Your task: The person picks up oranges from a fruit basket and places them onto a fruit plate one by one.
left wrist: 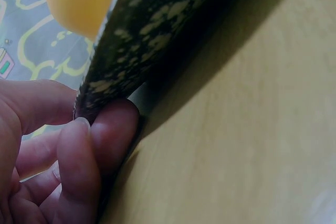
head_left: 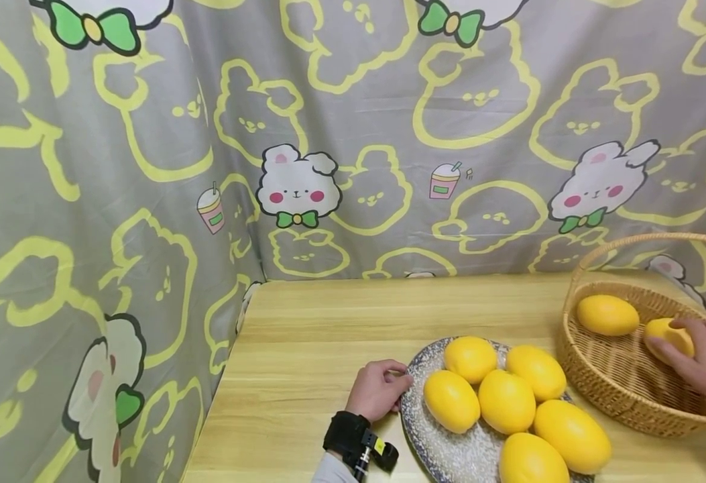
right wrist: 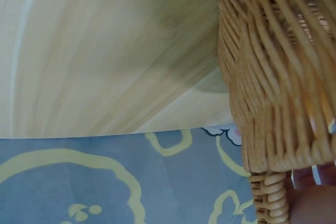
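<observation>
My left hand [head_left: 377, 389] pinches the left rim of a speckled grey-and-white plate [head_left: 416, 429], thumb above and fingers beneath in the left wrist view. Several smooth yellow oval fruits [head_left: 507, 401] lie on that plate. To the right, my right hand [head_left: 705, 355] reaches into a wicker basket [head_left: 606, 396] and grips one yellow oval fruit [head_left: 660, 335], partly covered by the fingers. Beside it in the basket lies another such fruit [head_left: 607, 315]. In the right wrist view the basket's woven wall [right wrist: 278, 87] hides most of the hand.
A light wooden table [head_left: 304, 335] bears the plate and basket, which stand close together. The basket's tall handle [head_left: 648, 240] arches over its opening. A grey patterned curtain [head_left: 383, 134] hangs behind the table and along its left side.
</observation>
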The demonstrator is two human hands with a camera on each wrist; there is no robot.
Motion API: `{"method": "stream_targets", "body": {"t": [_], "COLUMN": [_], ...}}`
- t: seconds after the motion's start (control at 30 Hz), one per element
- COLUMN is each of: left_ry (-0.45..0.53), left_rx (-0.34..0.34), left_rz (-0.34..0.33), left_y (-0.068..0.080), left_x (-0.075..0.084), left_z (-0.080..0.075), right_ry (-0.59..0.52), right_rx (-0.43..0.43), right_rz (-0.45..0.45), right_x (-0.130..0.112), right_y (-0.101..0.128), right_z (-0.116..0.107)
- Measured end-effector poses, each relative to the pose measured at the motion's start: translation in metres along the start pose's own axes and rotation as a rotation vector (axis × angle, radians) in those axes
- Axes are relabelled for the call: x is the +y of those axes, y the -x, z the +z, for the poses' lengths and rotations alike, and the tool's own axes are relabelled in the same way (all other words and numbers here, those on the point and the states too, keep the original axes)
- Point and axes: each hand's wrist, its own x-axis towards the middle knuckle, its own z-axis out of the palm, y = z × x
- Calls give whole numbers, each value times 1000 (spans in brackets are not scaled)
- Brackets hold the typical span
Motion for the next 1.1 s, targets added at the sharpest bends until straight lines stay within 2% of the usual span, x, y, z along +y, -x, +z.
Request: {"method": "stream_targets", "body": {"t": [0.37, 0.67, 0.83, 1.1], "left_ry": [-6, -4, -8, -6], "left_rx": [-14, -14, -12, -10], "left_rz": [-1, 11, 6, 1], "left_y": [2, 3, 3, 3], "left_x": [2, 5, 6, 5], "left_z": [-2, -2, -2, -3], "right_ry": [-12, -113, -148, -91], "right_rx": [9, -73, -84, -57], "right_rz": [2, 21, 8, -29], "right_x": [9, 12, 14, 15], "right_y": [-5, -8, -7, -11], "right_z": [11, 18, 20, 22]}}
